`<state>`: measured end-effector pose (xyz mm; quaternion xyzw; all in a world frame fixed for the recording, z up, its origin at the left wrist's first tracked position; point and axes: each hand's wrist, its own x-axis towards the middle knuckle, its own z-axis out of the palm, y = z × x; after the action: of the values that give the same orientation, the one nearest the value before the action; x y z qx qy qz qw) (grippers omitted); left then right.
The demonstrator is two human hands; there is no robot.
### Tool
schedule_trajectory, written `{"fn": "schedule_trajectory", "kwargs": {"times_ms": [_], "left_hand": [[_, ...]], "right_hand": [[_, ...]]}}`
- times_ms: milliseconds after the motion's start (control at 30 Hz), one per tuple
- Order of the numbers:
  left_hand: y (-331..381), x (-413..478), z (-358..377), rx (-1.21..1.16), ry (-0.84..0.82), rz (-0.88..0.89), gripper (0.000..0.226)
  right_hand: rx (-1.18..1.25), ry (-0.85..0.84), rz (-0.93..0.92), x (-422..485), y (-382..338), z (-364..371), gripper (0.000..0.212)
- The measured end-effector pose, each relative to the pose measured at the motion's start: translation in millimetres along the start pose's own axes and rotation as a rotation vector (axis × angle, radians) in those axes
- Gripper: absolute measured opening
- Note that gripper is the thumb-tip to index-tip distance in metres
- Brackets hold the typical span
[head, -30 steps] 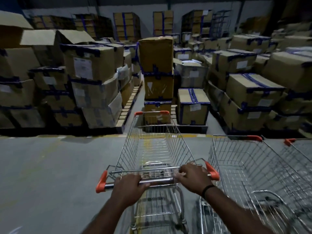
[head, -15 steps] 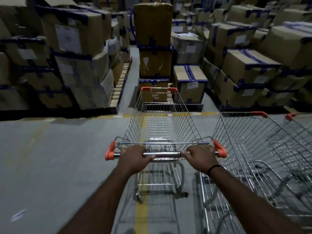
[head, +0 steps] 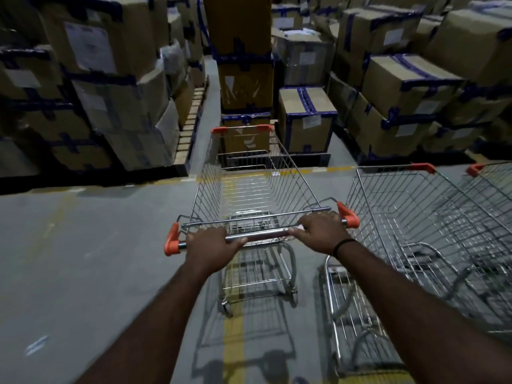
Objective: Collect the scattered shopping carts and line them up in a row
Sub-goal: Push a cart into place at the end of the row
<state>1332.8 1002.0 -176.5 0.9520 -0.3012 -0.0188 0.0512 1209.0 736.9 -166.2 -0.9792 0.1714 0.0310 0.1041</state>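
Note:
A wire shopping cart (head: 249,184) with orange corner caps stands straight ahead of me on the grey floor. My left hand (head: 212,246) grips the left part of its metal handle bar (head: 263,235), and my right hand (head: 321,234), with a black band at the wrist, grips the right part. A second cart (head: 410,217) stands parallel just to the right, close beside the first. A third cart (head: 493,184) shows at the right edge, partly cut off.
Stacked cardboard boxes (head: 116,79) on pallets fill the left, and more boxes (head: 401,87) fill the right. A tall box stack (head: 243,65) stands just beyond the cart's nose. A yellow floor line (head: 232,328) runs under the cart. Grey floor (head: 83,259) spreads to the left.
The cart has rolled forward toward the box stack and alongside the second cart. Both hands have stayed on the handle, arms stretched further out.

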Motion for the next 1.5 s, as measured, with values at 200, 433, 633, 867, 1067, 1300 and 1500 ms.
{"fn": "schedule_trajectory", "kwargs": {"times_ms": [200, 433, 633, 867, 1067, 1300, 1500], "left_hand": [[-27, 8, -10, -0.003, -0.032, 0.045, 0.078], [-28, 9, -4, -0.023, -0.014, 0.032, 0.103], [9, -7, -1, -0.046, -0.019, 0.127, 0.063], [12, -20, -7, -0.039, -0.045, 0.134, 0.053], [1, -36, -7, -0.060, -0.064, 0.131, 0.049], [2, -67, -8, -0.100, -0.077, 0.121, 0.058], [12, -104, -15, -0.120, -0.108, 0.076, 0.059]], "right_hand": [[-0.019, 0.026, 0.002, -16, -28, 8, 0.047], [-0.027, 0.045, 0.044, -48, -37, 16, 0.051], [-0.031, 0.045, 0.078, -60, 0, 5, 0.054], [0.012, 0.030, 0.134, -66, -3, 5, 0.070], [-0.005, 0.023, 0.140, -81, -16, 10, 0.069], [-0.060, 0.041, 0.138, -107, -22, 18, 0.064], [-0.046, 0.059, 0.093, -130, -20, 22, 0.062]]}}
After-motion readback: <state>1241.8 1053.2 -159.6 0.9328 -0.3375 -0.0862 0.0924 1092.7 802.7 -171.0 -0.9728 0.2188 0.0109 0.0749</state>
